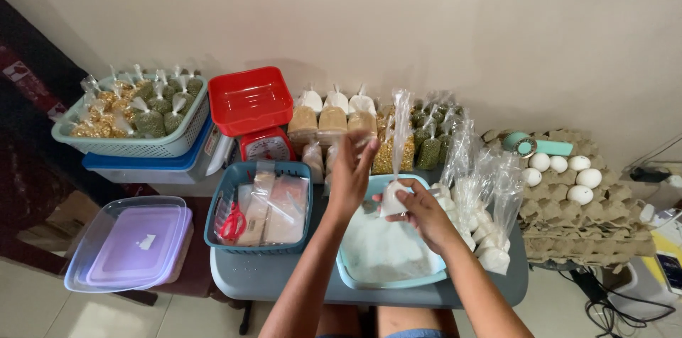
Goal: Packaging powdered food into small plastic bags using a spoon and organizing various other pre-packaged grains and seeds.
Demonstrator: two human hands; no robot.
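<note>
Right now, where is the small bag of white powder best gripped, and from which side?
Grip the small bag at its twisted clear neck, from above: the neck stands upright and narrow, while the filled bottom is soft and already cupped by the right hand. The left hand is nearest it.

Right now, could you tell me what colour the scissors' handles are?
Red; the scissors show in the head view.

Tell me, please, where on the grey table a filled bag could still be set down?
Bare grey table shows only along the near edge, below the teal basket and left of the light blue tub. The far side is crowded with bagged grains, and tied white bags fill the right end beside the egg trays.
</note>
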